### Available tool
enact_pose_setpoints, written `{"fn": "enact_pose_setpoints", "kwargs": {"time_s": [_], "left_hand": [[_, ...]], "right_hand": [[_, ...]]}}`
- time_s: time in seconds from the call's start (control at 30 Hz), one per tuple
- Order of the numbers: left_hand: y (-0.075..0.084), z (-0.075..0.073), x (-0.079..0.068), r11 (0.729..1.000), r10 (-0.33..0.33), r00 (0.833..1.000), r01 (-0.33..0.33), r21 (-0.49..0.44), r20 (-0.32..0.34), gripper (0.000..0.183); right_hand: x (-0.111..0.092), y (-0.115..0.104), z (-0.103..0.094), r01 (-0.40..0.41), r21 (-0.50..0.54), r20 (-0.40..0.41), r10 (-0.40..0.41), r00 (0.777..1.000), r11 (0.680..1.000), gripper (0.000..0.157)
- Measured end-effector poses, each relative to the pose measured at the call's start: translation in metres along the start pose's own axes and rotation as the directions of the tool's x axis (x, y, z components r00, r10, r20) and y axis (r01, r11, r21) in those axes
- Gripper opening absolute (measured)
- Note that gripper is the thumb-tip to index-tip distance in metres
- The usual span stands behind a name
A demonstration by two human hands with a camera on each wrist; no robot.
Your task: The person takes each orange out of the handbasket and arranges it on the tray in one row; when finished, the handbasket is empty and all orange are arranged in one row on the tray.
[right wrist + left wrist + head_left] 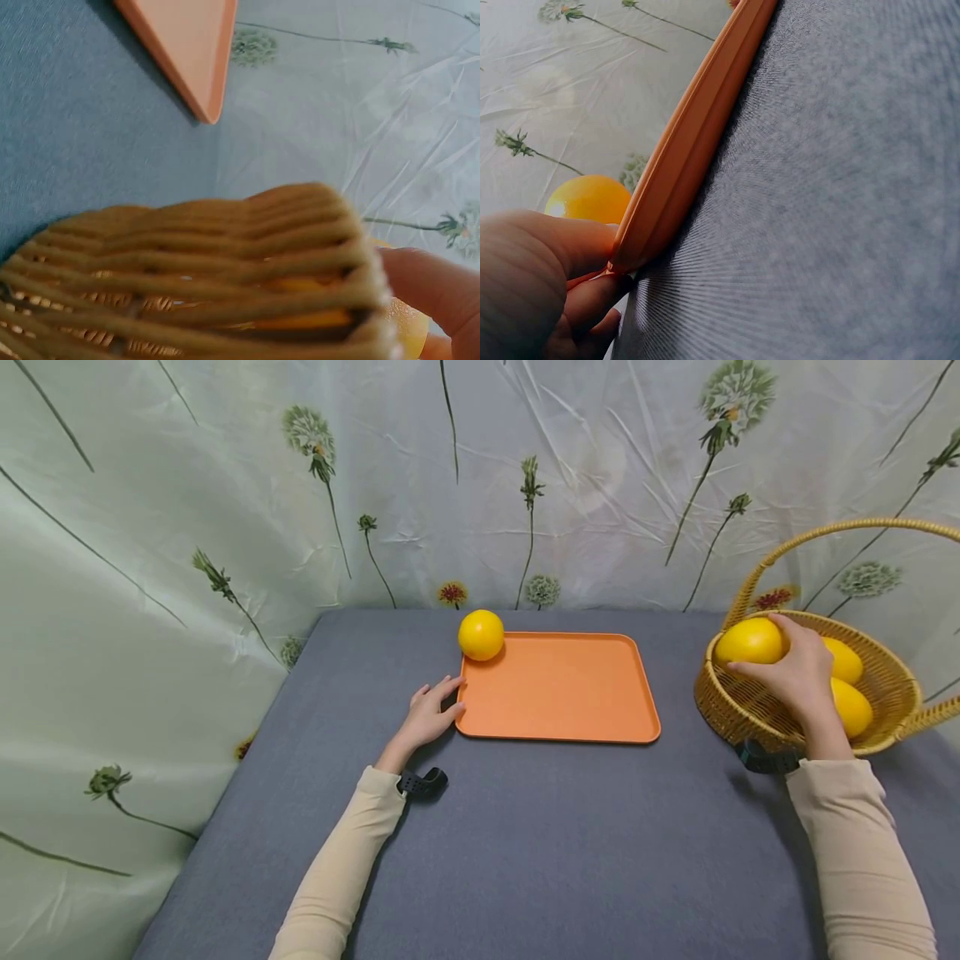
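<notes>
My right hand grips a yellow-skinned orange between thumb and fingers at the left rim of the wicker basket. Two more oranges lie inside that basket, partly behind the hand. In the right wrist view the basket's weave hides most of the held orange. On the left, my left hand pinches the left edge of an orange-coloured tray, thumb above the rim and fingers below, as the left wrist view shows. One orange sits at the tray's far left corner.
A grey cloth covers the table. Behind it and on the left hangs a pale curtain with dandelion prints. The basket's tall handle arches over its opening. Each wrist wears a black band.
</notes>
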State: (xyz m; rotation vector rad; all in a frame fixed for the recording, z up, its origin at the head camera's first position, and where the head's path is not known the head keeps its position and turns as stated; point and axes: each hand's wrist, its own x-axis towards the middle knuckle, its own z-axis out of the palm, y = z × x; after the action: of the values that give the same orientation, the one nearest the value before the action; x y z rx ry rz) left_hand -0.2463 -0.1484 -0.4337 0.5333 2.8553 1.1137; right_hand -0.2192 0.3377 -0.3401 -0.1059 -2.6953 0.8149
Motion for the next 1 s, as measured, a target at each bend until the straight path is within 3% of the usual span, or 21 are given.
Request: {"fn": "enact_pose_setpoints", "kwargs": {"time_s": [0.57, 1.0], "left_hand": [[0.002, -0.001, -0.001, 1.000, -0.007, 1.000, 0.007, -0.005, 0.006, 0.051], [0.000, 0.000, -0.001, 1.000, 0.006, 1.000, -0.006, 0.003, -0.005, 0.051]], "right_hand": [[-0.008, -0.028, -0.002, 0.069, 0.038, -0.065, -0.067, 0.996, 0.997, 0.083], [-0.010, -0.052, 0.009, 0.161, 0.106, -0.136, -0.147, 0.980, 0.981, 0.081]]}}
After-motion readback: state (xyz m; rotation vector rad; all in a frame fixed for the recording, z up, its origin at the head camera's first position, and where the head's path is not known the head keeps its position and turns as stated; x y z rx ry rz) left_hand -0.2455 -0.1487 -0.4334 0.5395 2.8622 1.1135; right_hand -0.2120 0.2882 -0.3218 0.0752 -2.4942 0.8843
